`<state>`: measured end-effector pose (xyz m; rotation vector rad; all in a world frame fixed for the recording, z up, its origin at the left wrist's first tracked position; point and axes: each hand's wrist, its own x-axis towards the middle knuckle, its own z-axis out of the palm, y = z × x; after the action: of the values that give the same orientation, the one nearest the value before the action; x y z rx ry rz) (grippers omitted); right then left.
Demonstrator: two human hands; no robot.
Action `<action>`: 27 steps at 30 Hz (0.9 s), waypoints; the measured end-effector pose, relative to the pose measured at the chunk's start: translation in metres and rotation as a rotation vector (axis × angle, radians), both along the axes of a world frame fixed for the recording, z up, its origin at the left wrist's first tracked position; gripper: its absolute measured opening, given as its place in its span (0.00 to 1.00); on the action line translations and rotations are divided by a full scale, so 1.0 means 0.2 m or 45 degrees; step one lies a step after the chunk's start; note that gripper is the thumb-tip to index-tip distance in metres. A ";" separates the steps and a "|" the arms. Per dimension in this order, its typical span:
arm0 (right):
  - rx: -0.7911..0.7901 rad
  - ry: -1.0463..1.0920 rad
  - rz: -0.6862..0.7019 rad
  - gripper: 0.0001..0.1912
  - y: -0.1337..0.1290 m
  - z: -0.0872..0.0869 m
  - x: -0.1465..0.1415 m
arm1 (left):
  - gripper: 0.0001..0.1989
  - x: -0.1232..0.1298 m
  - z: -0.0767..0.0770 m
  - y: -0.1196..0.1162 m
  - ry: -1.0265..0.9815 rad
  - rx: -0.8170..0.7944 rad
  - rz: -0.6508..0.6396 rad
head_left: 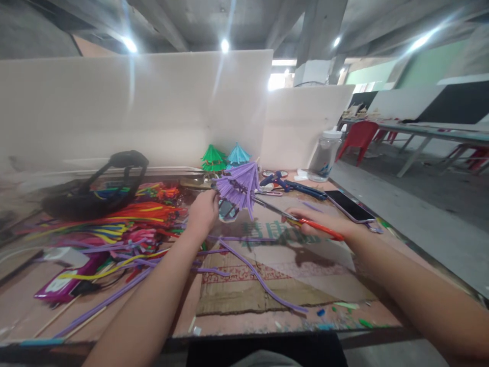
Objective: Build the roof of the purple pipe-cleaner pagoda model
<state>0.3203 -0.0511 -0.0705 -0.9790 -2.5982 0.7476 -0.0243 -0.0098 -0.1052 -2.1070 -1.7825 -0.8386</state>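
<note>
In the middle of the head view, my left hand (205,211) is closed on a purple two-tiered roof model (240,183) made of fuzzy pipe cleaners. The model is tilted and held above the table. From the right, my right hand (307,219) grips a pair of scissors (323,231) with red-orange handles. Their blades point left and reach the model's lower right edge; whether they are parted I cannot tell. Beneath both hands lies a printed cardboard sheet (229,302) with loose purple pipe cleaners (263,285) on it.
Bundles of coloured pipe cleaners (148,211) and a black bag-like object (91,196) fill the left side. Green (213,158) and blue (239,154) roof models stand behind. Toward the right are a glue gun (273,178), a phone (349,206) and a clear bottle (324,158).
</note>
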 end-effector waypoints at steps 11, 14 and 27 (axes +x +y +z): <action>-0.141 0.151 0.070 0.25 -0.01 -0.05 -0.06 | 0.13 0.04 -0.02 -0.02 0.137 0.018 -0.079; -0.096 0.128 0.051 0.25 -0.02 -0.04 -0.08 | 0.12 0.04 -0.02 -0.02 0.144 0.063 -0.106; -0.186 0.135 -0.104 0.20 0.01 -0.11 -0.08 | 0.11 0.05 -0.01 -0.03 0.191 0.089 -0.150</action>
<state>0.3052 -0.0488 -0.0918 -1.0497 -2.4260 0.9518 -0.0144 -0.0161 -0.1074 -2.1843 -1.5455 -0.7382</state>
